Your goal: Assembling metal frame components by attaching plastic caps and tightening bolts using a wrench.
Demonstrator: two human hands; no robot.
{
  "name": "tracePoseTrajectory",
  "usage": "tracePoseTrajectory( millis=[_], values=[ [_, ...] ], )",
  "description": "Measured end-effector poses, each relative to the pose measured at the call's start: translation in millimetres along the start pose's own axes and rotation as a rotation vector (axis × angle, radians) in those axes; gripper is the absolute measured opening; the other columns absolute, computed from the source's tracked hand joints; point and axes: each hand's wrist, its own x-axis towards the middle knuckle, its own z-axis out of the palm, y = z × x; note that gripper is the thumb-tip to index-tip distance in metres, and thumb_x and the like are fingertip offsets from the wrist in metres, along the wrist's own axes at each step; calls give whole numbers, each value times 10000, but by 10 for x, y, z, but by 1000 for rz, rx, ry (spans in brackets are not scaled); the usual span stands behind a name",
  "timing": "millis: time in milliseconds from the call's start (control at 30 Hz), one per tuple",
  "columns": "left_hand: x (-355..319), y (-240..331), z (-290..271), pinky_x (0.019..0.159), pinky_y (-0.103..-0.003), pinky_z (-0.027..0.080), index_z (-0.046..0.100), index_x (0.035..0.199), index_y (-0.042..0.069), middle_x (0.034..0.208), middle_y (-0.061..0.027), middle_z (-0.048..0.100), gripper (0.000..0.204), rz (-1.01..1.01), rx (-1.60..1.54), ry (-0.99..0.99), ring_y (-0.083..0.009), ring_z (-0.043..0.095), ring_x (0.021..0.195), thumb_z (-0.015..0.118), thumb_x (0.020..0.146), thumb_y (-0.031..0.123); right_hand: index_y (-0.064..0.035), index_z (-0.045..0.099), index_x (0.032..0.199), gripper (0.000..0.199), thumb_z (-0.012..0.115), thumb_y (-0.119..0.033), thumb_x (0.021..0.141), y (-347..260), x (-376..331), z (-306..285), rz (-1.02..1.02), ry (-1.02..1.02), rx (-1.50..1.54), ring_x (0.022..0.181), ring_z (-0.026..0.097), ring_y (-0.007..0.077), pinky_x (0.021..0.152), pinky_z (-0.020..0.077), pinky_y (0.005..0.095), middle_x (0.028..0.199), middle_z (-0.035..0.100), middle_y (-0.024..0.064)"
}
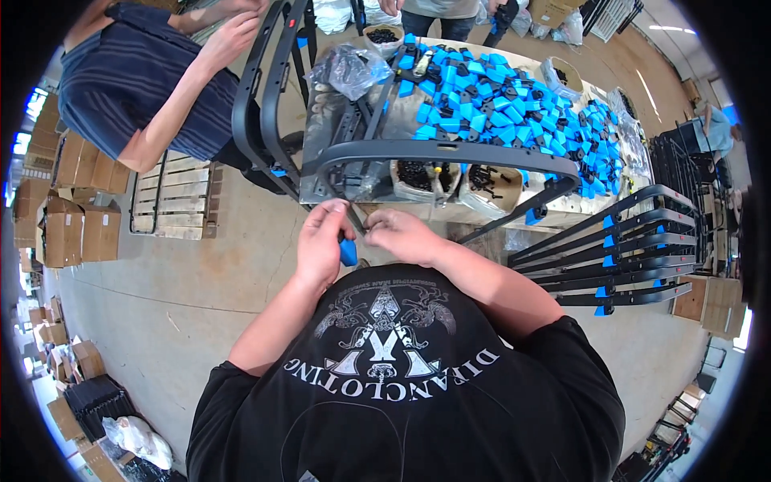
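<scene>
A bent black metal frame (450,150) leans on the table edge, and one of its legs comes down between my hands. My left hand (321,241) is closed around that leg, thumb on top. A blue plastic piece (348,252) sticks out just below its fingers, at the leg. My right hand (400,233) is on the other side of the leg with its fingers curled together near it. What those fingers hold, if anything, is too small to make out.
Blue and black plastic pieces (514,112) cover the table, with tubs of black parts (491,186) at its near edge. More black frames (265,104) stand left; several (618,249) are stacked right. A co-worker (152,88) stands at left beside a wooden pallet (170,197).
</scene>
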Motion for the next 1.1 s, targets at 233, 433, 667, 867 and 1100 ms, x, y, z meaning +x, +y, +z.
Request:
tracePoseTrajectory(
  millis=[233,433,667,867,1100],
  values=[
    [155,72,-774,762,-275,447,624,1116,61,895,-17,594,178,-201,-223,-77,-129,554,875,581,1020,205,70,664,1049,552,786,-368,737,-253,454,801,34,-49,-556,931,694,377,835,529,428,988,700,270],
    [339,236,-1134,842,-368,466,626,1055,86,992,-52,628,144,-177,-362,-141,-185,583,977,576,978,197,43,655,995,393,695,-292,795,84,519,867,32,-158,-246,757,655,237,690,516,359,885,690,152],
    [578,-98,-1669,558,-323,431,616,993,67,823,-35,593,144,-658,-424,-467,-180,567,710,571,922,183,-77,598,855,250,638,-303,955,275,542,936,276,131,819,774,589,181,640,447,314,840,619,85],
    [456,-80,-1241,632,-374,489,602,1006,11,790,-99,650,215,-13,950,-604,-245,625,724,697,853,128,-87,634,825,268,641,-333,931,365,589,975,182,200,1168,880,616,239,842,474,439,841,649,70],
    [526,3,-1159,784,-513,526,577,1050,-23,929,-277,686,311,54,1159,-721,-464,662,916,659,858,208,-93,636,827,252,654,-322,931,438,677,1038,121,174,1142,842,621,226,858,477,423,842,652,43]
  ],
)
